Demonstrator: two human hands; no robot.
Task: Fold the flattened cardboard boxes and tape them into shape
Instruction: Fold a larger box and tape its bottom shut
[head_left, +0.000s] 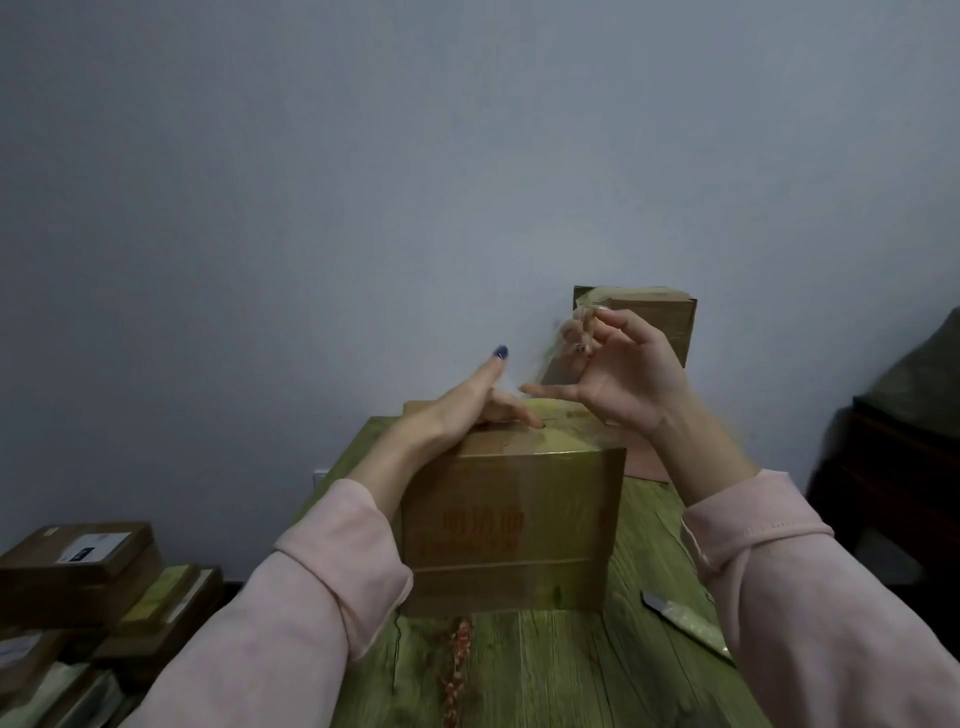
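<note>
box mid-table – second box behind | stack left

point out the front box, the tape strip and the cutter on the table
front box (511, 525), head view, middle of its printed near face
tape strip (577, 316), head view, crumpled end pinched by the right hand (628, 374)
cutter (688, 623), head view, its pale handle

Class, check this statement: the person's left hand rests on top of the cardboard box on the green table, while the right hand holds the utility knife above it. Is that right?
One detail is wrong. The head view shows the right hand pinching crumpled clear tape; the utility knife lies on the green table. The left hand does rest on the cardboard box.
</note>
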